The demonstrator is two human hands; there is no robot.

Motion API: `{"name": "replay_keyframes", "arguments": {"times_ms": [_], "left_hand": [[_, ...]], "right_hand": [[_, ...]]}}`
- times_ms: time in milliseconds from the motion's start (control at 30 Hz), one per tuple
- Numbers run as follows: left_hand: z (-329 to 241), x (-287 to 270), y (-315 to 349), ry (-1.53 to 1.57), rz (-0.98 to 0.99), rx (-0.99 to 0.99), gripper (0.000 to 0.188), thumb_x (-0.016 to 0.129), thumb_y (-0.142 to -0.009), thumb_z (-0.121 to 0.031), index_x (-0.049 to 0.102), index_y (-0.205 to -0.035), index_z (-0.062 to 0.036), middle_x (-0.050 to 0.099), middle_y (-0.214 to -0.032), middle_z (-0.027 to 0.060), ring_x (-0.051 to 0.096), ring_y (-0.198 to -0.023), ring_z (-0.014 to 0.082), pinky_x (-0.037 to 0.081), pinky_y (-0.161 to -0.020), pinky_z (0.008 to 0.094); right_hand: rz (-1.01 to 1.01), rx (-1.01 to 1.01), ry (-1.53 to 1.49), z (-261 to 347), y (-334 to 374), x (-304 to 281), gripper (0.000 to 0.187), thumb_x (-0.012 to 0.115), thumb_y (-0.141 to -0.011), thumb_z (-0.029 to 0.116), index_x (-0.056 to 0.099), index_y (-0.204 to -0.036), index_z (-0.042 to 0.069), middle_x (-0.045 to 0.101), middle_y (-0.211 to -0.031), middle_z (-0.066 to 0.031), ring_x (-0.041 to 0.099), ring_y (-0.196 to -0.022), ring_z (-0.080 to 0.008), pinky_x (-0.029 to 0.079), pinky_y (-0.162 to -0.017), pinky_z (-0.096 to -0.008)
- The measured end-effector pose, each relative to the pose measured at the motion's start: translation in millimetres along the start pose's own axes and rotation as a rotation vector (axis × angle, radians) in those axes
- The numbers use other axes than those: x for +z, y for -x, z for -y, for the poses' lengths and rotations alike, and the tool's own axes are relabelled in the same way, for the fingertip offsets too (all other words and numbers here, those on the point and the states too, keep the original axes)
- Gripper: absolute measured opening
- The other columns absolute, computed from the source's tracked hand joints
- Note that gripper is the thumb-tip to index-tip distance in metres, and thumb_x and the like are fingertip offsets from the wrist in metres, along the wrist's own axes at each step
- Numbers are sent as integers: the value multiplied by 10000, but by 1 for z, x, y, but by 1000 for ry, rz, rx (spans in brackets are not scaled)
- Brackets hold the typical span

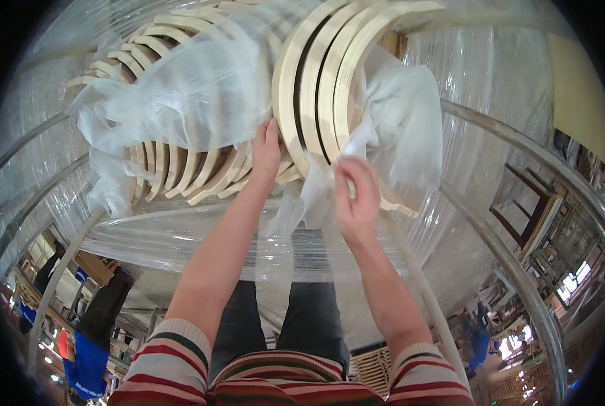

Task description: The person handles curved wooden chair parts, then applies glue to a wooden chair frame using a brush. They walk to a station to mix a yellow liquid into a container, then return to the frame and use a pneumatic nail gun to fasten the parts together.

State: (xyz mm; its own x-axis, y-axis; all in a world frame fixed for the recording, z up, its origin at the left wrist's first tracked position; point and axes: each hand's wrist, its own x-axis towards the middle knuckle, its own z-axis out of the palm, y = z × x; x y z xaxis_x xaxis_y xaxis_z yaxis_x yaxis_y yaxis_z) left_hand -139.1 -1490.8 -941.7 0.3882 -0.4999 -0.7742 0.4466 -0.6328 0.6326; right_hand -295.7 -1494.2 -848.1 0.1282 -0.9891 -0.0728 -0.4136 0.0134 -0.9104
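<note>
Several pale curved wooden pieces stand side by side in a tight bundle in front of me. Against the bundle's left side is my left hand, fingers pressed together beside the edge of a translucent white foam sheet; what it grips is hidden. My right hand, slightly blurred, is closed in a pinch at the lower right of the bundle, on a strip of thin white wrapping sheet. More of this white sheet lies crumpled to the right of the bundle.
More curved wooden pieces stand in a row at the left, partly under the foam sheet. Metal rails and clear stretch film surround them. People in blue are at the lower left; wooden frames stand at the right.
</note>
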Motion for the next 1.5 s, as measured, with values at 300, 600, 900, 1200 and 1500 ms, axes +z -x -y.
{"name": "replay_keyframes", "arguments": {"times_ms": [300,600,900,1200,1500], "left_hand": [[-35,21,8,-442,100,38,743,655,-768,-353,324,-1341,-17,524,-1167,173,532,-1051,239,428,-893,339],[-55,-52,2,-131,49,57,745,709,-669,-218,348,-1251,75,536,-1079,171,559,-939,218,466,-799,303],[-105,-276,133,215,19,158,555,552,-796,-233,404,-1269,15,558,-1096,128,575,-950,244,482,-817,349],[-131,-235,123,714,305,370,409,517,-907,-333,500,-1109,22,359,-537,-69,318,-450,55,243,-431,201],[-80,-210,94,549,436,341,561,506,-756,-675,491,-850,-122,394,-544,-24,393,-484,87,272,-448,227]], "right_hand": [[19,108,180,-6,-49,67,369,517,-815,33,477,-1174,-40,498,-1200,-230,499,-1088,-380,435,-883,-400],[164,204,245,9,-54,60,482,547,-795,100,441,-1232,-74,557,-1132,-255,585,-975,-363,468,-834,-395],[239,257,711,29,-74,100,691,597,-724,107,297,-1335,-12,531,-1102,-192,606,-847,-349,507,-701,-416],[86,203,574,20,-50,96,743,563,-728,66,265,-1402,160,609,-962,-192,609,-747,-369,477,-698,-439],[165,354,-48,107,11,122,648,573,-747,29,339,-1345,114,627,-955,-182,616,-771,-224,472,-713,-330]]}}
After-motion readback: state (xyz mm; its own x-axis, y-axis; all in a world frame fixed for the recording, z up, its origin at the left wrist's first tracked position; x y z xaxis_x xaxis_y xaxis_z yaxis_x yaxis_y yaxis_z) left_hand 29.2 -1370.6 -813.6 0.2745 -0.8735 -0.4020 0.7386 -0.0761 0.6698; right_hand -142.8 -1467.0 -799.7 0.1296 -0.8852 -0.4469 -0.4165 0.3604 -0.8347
